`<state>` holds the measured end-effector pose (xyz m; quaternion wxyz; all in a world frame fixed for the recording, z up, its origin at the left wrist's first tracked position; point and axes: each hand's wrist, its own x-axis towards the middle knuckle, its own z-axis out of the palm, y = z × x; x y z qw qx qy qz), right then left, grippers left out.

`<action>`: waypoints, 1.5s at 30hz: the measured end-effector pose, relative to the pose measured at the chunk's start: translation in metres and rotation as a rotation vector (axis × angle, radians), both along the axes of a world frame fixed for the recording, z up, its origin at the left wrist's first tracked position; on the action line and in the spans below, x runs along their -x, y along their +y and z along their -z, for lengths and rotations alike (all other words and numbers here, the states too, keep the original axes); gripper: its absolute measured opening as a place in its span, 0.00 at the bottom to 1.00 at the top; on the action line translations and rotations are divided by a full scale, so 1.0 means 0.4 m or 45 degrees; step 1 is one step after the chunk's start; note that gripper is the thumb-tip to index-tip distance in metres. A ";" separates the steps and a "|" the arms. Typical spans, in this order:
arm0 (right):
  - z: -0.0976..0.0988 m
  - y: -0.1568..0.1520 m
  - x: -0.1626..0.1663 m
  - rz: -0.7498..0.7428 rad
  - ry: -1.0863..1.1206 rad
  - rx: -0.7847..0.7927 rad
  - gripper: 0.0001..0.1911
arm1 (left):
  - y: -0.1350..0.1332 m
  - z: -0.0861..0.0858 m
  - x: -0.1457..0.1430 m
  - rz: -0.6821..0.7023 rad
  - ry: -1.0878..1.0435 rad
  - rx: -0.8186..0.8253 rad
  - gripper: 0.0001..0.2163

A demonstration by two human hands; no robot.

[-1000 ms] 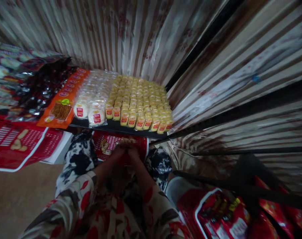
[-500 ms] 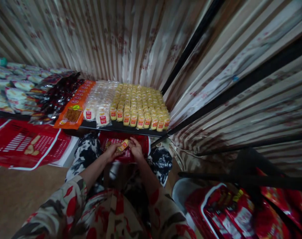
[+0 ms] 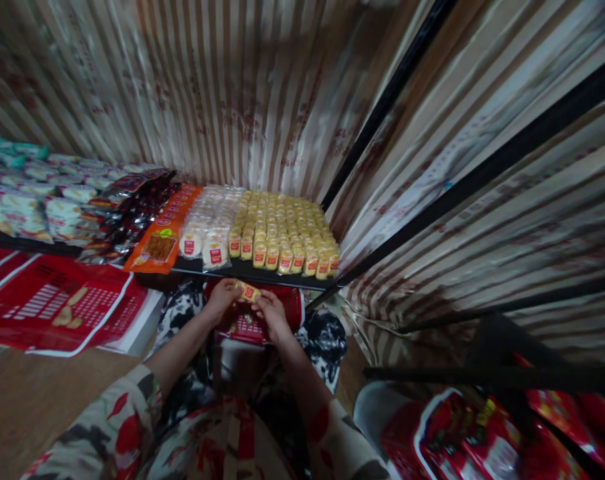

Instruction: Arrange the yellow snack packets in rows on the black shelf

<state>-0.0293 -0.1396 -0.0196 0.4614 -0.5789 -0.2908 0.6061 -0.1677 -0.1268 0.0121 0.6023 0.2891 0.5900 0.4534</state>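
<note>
Yellow packet (image 3: 248, 291) below shelf edge (image 3: 262, 272)

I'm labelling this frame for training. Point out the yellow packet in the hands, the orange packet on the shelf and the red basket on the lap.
yellow packet (image 3: 247, 291), head view, its label.
orange packet (image 3: 157, 245), head view, its front panel.
red basket (image 3: 296, 308), head view, its right wall.

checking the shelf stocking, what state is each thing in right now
left hand: gripping the yellow packet
right hand: gripping the packet's other end
yellow packet: held just below the shelf edge
shelf: packed with rows of packets
red basket: on the lap, nearly empty
</note>
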 end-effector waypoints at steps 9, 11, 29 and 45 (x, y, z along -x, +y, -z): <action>-0.028 0.045 0.041 -0.101 -0.376 -0.323 0.18 | 0.117 -0.052 0.049 0.124 0.661 -0.454 0.13; -0.039 0.060 0.043 -0.086 -0.563 -0.449 0.19 | 0.148 -0.076 0.057 0.220 0.901 -0.461 0.16; -0.039 0.133 0.033 -0.189 -0.934 -0.682 0.19 | 0.250 -0.099 0.016 0.413 1.458 -0.611 0.19; -0.036 0.141 0.042 -0.203 -0.972 -0.629 0.20 | 0.212 -0.068 -0.003 0.194 1.414 -0.793 0.27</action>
